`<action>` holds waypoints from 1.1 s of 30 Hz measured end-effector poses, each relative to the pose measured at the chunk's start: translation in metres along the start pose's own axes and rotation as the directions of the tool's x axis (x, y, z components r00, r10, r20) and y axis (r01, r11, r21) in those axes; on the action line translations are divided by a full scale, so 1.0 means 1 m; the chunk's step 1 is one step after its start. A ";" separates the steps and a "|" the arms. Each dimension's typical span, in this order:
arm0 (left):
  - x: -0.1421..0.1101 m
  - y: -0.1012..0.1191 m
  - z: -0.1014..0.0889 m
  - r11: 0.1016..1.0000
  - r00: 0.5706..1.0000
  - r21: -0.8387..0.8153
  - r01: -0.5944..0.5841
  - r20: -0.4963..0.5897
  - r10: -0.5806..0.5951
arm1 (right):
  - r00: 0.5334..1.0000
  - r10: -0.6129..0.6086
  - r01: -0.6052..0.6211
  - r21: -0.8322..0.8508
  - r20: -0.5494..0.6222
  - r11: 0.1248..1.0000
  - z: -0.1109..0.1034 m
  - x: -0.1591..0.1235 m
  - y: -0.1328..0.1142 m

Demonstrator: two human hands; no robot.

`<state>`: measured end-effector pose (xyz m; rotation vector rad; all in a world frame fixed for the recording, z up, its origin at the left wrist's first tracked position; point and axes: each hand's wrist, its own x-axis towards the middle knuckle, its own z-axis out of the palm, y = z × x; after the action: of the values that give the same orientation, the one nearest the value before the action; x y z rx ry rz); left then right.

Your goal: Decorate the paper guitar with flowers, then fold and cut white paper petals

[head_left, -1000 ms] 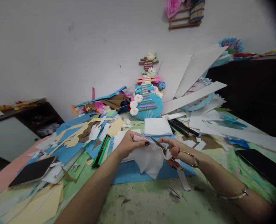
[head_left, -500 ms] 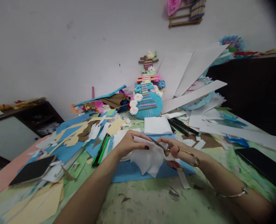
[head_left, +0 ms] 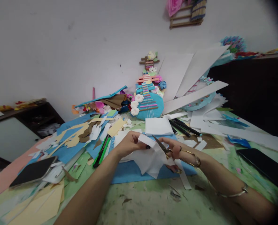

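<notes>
White paper (head_left: 148, 161) is pinched between the thumb and fingers of my left hand (head_left: 131, 145); its lower edge hangs in pointed folds. My right hand (head_left: 174, 150) grips a pair of scissors (head_left: 162, 145) with gold-coloured handles. Their blades point up and left at the paper's right edge, near my left thumb. Whether paper lies between the blades is hard to see. Below both hands lies a blue sheet (head_left: 129, 173), with a narrow white strip (head_left: 185, 179) at its right end. A folded white paper stack (head_left: 159, 126) lies just beyond my hands.
A green cutter knife (head_left: 103, 150) lies left of my hands, black pens (head_left: 183, 126) lie beyond the right one. Phones rest at left (head_left: 32, 170) and right (head_left: 262, 167). Paper scraps (head_left: 89, 132) cover the left side. A blue guitar-shaped craft (head_left: 150, 106) leans on the wall.
The scissors have swung a little more upright and their blades now show clearer of the paper. The paper's top edge has tilted down to the right. My left hand has barely moved.
</notes>
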<state>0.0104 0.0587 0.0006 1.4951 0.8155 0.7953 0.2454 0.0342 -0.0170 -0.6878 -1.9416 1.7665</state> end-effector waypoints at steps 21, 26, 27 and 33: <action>0.001 -0.003 0.014 0.993 0.994 -0.063 -0.100 -0.047 0.097 | 0.998 -0.056 0.056 -0.004 -0.031 0.998 0.004 0.005 -0.002; 0.002 -0.007 0.012 0.996 0.997 -0.079 -0.040 -0.066 0.035 | 0.995 -0.101 0.101 0.006 -0.014 0.995 0.003 0.005 0.001; 0.002 -0.008 0.011 0.997 0.998 -0.074 -0.025 -0.065 0.020 | 0.994 -0.104 0.105 0.015 -0.013 0.994 0.003 0.005 0.001; 0.003 -0.008 0.007 0.999 0.997 -0.008 0.032 -0.070 -0.033 | 0.996 -0.084 0.085 0.038 -0.019 0.996 0.005 0.003 -0.006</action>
<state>0.0176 0.0584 -0.0077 1.4509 0.8866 0.8292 0.2390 0.0315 -0.0112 -0.5971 -1.8918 1.7362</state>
